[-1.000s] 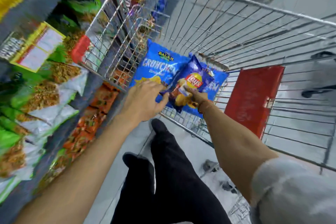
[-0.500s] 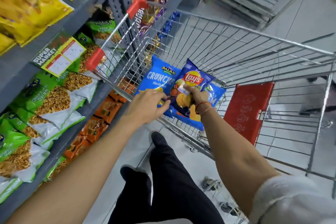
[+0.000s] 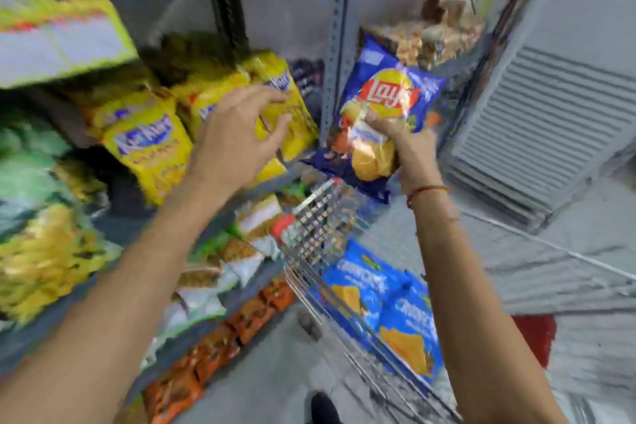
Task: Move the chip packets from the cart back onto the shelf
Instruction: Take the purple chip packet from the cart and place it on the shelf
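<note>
I see my right hand (image 3: 401, 138) clamped on the blue Lay's packet (image 3: 382, 113), raised up just right of the grey shelf upright (image 3: 335, 45). My left hand (image 3: 237, 138) reaches with fingers spread loosely onto the yellow packets (image 3: 148, 144) on the shelf (image 3: 241, 179), gripping nothing. Below my right forearm, light-blue packets (image 3: 385, 303) lie in the cart (image 3: 309, 234).

"Lay's" logo on blue chip packet (image 3: 385, 107), other packet print too blurred
</note>
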`<act>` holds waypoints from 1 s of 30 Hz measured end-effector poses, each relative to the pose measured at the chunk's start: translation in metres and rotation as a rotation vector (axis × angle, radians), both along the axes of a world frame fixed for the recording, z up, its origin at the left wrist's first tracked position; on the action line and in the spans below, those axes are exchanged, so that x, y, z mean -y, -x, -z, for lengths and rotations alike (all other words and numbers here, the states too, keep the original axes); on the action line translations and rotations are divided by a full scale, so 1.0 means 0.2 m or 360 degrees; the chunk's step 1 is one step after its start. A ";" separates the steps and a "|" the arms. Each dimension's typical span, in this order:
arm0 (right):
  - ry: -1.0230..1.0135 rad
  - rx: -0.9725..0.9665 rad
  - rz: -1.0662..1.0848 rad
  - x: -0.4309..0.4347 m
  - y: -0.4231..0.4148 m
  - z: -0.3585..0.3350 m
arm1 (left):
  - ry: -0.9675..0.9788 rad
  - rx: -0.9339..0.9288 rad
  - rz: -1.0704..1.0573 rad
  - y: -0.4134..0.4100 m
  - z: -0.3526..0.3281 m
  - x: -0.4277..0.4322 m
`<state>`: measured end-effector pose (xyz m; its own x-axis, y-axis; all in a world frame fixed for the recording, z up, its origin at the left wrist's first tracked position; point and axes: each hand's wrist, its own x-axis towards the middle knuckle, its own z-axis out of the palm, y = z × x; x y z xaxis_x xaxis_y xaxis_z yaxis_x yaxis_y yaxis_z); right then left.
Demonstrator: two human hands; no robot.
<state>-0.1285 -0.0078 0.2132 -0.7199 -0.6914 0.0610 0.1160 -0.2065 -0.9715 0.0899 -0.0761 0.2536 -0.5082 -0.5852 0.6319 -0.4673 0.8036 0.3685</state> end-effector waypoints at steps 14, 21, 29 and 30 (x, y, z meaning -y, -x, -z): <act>0.0814 -0.0313 -0.1028 0.45 -1.24 -1.28 | 0.0532 -0.0130 -0.1313 -1.48 -0.73 -0.10; 0.0897 -0.0382 -0.1322 0.69 -1.98 -1.44 | 0.0304 0.0110 -0.1803 -1.84 -0.63 -0.19; 0.0757 -0.0537 -0.1485 0.77 -2.58 -1.40 | 0.0350 0.0254 -0.1850 -1.88 -0.58 -0.21; 0.0730 -0.0565 -0.1500 0.77 -2.62 -1.38 | 0.0350 0.0260 -0.1852 -1.88 -0.57 -0.21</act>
<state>0.3960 -0.1611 0.4896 0.1925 -0.8123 0.5505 0.1459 -0.5311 -0.8347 0.4658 -0.0340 0.3686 0.1717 -0.6349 0.7533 -0.9849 -0.0946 0.1447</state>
